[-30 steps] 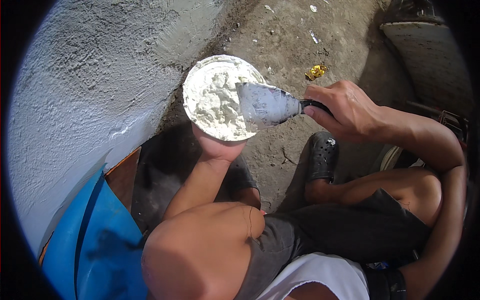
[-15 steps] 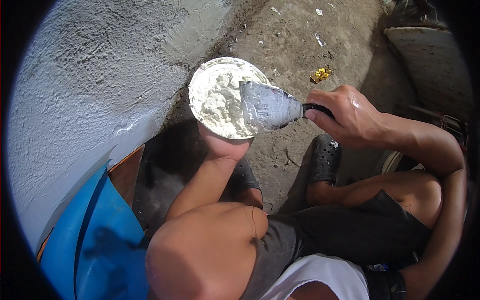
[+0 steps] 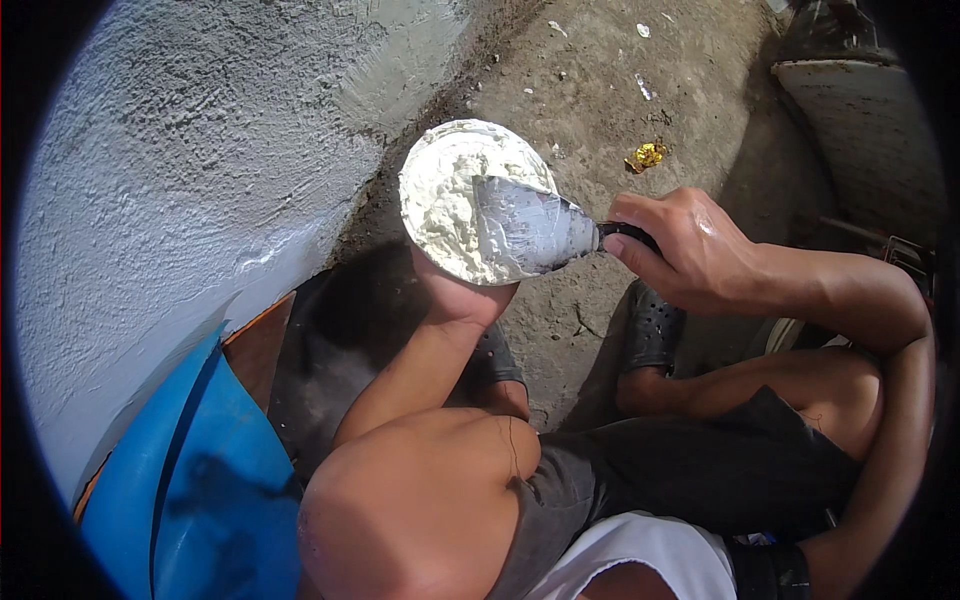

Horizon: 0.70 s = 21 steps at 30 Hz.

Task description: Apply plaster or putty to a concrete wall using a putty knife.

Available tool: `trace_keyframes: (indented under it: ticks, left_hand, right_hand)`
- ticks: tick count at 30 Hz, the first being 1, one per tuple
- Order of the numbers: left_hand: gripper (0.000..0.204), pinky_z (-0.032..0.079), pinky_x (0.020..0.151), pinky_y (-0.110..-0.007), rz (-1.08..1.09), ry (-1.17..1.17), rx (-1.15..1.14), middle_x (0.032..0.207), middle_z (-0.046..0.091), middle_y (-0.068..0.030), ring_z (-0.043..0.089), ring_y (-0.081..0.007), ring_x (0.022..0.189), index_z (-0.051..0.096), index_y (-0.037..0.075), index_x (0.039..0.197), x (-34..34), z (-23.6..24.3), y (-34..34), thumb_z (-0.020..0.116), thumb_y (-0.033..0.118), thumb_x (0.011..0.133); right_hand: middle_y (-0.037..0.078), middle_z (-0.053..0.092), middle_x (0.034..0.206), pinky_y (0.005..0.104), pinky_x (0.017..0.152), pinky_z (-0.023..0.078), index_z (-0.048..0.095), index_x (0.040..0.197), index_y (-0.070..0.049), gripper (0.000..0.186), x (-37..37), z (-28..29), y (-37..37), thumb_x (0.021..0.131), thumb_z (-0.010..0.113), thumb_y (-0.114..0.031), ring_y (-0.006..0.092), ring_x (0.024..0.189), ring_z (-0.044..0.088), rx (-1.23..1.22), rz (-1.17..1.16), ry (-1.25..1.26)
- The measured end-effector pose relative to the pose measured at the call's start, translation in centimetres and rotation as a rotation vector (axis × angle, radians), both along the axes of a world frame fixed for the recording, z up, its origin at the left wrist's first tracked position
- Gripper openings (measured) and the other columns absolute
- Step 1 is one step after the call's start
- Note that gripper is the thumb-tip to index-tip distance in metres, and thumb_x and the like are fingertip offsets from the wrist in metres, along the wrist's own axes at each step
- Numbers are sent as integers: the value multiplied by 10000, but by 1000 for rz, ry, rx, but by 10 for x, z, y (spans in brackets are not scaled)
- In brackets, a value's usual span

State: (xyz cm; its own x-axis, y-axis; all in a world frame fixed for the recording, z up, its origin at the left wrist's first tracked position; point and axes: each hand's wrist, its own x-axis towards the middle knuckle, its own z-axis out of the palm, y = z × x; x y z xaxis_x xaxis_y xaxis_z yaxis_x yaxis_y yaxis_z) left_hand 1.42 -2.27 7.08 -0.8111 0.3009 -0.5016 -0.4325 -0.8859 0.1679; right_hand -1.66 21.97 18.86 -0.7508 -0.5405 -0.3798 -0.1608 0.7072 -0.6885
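Observation:
My left hand [image 3: 458,295] supports a round white lid or shallow tub [image 3: 404,205] from beneath, with most of its fingers hidden under it. Thick, lumpy off-white putty [image 3: 445,215] fills the dish. In my right hand [image 3: 685,245] is the black handle of a putty knife [image 3: 535,228]. Its wide, smeared metal blade lies flat over the right part of the putty, pointing left. Whether the blade's underside carries putty is hidden.
At the left rises a rough grey-white plastered wall [image 3: 240,150]. A blue sheet [image 3: 215,470] leans beside my left knee. On the dirt ground lies a crumpled gold wrapper [image 3: 646,156]. A large pale container [image 3: 860,130] stands at the far right.
The dish in my left hand has shifted a little to the right and nearer to me. The knife blade has moved slightly left and nearer, overlapping more of the dish.

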Motion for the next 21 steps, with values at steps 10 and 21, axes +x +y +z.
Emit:
trace_keyframes:
  ticks: [10,21]
  left_hand:
    - [737,353,1186,-531,82,135,31,1514,499,-83,459,-323,1411,420,143,1537,-15,12,6,407,621,977]
    - [781,359,1184,-527,12,162,29,1531,455,-121,475,-329,1399,324,146,1577,-7,17,10,303,670,998]
  right_hand:
    - [168,628,753,518,573,487,561,977,-26,211,-14,9,-3,972,624,-227,425,699,637,-3,54,344]
    - [109,599,734,439,491,490,548,927,-38,195,-25,21,-16,934,671,-189,325,609,650,22,187,645]
